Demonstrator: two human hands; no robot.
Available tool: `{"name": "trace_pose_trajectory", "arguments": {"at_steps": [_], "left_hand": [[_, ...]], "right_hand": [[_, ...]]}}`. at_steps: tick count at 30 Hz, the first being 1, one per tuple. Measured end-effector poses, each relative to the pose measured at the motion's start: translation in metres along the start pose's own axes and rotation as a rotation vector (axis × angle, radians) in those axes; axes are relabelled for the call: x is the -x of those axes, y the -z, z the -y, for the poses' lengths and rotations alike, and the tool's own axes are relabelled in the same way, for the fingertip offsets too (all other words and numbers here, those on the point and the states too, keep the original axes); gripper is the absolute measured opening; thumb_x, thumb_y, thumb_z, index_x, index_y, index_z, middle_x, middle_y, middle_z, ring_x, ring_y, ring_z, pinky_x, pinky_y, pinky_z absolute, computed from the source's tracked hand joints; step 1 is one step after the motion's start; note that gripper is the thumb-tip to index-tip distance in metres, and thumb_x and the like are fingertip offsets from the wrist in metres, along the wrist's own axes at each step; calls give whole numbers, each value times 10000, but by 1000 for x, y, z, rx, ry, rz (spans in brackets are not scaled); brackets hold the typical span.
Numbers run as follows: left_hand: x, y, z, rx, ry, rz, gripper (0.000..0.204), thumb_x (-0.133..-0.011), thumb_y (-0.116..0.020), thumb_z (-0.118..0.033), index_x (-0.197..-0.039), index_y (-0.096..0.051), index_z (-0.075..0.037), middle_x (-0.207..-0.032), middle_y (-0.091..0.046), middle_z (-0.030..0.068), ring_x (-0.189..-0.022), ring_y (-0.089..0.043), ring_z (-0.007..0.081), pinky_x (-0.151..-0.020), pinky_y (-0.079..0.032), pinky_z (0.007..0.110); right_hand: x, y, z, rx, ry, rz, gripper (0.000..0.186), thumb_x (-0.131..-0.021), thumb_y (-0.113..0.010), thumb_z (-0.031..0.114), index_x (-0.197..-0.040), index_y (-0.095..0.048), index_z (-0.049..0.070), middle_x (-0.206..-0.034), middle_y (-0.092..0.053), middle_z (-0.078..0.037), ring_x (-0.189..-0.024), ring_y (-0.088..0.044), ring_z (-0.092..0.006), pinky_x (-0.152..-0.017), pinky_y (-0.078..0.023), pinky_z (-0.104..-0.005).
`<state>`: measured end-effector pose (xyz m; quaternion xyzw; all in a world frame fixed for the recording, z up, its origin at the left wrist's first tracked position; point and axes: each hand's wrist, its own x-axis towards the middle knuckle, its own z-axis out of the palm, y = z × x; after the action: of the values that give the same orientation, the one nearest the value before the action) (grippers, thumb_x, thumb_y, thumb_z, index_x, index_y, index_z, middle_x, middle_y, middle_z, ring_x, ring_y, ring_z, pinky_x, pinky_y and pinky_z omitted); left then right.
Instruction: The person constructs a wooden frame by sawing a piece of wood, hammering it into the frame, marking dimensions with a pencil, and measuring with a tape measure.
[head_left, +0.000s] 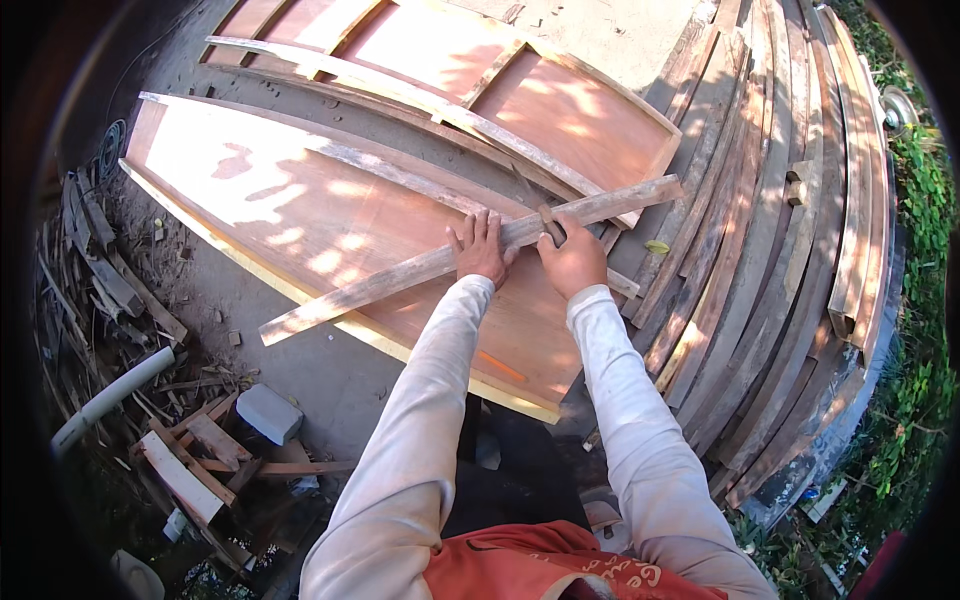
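A long weathered wooden plank [370, 290] lies slantwise across a framed plywood panel [400, 225]. My left hand [482, 247] presses on the plank with its fingers spread. Beside it, my right hand [574, 258] is closed round a wooden-handled tool [548, 220] at the plank's edge. A thin dark blade seems to run forward from the handle, but it is seen nearly edge-on and its kind is unclear. Nearer to me, a slim orange stick [502, 366] rests on the panel.
Another framed plywood panel [575, 110] lies beyond. Long boards [740, 250] are stacked at right, beside green plants [915, 210]. Scrap wood [215, 440], a grey block [269, 414] and a pale pipe [112, 400] clutter the left ground. A coiled hose [112, 145] lies at far left.
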<state>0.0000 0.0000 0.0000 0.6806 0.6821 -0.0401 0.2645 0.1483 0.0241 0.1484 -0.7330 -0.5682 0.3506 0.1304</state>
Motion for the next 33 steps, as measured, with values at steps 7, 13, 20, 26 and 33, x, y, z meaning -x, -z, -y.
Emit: {"name": "trace_pose_trajectory", "arguments": {"at_steps": [7, 13, 20, 26, 33], "left_hand": [[201, 2, -26, 476, 86, 180, 533, -868, -632, -352, -1328, -581, -88, -1438, -485, 194, -1327, -470, 367, -1116, -367, 474], [218, 55, -39, 601, 76, 231, 371, -894, -590, -300, -1179, -686, -83, -1244, -632, 211, -1181, -580, 389, -1057, -434, 427], [70, 110, -44, 273, 71, 117, 628, -804, -716, -321, -1355, -527, -87, -1382, -536, 156, -1302, -476, 339, -1113, -362, 473], [-44, 74, -33, 33, 80, 123, 752, -765, -753, -298, -1431, -438, -145, -1578, -330, 102, -1496, -219, 296, -1173, -131, 639], [-112, 25, -27, 152, 82, 253, 640, -817, -661, -168, -1420, -449, -205, -1628, -256, 11, -1521, -116, 352, -1152, -120, 699]], "right_hand": [[42, 21, 23, 39, -6, -17, 492, -836, -654, 320, -1286, -611, 126, -1113, -692, -206, -1026, -663, -395, -893, -528, -483], [67, 21, 11, 9, 38, -93, 481, -826, -666, 317, -1259, -628, 111, -1074, -690, -233, -1007, -660, -414, -881, -527, -486], [63, 14, 3, -99, 113, -151, 485, -844, -683, 282, -1254, -630, 29, -1128, -678, -255, -1064, -659, -391, -921, -515, -425], [12, 8, -1, -158, 148, -73, 483, -881, -670, 276, -1260, -606, -17, -1120, -672, -267, -1058, -659, -401, -908, -514, -416], [-50, 17, 22, -17, 96, 20, 440, -903, -649, 230, -1252, -592, -32, -1067, -679, -281, -960, -682, -423, -846, -535, -432]]}}
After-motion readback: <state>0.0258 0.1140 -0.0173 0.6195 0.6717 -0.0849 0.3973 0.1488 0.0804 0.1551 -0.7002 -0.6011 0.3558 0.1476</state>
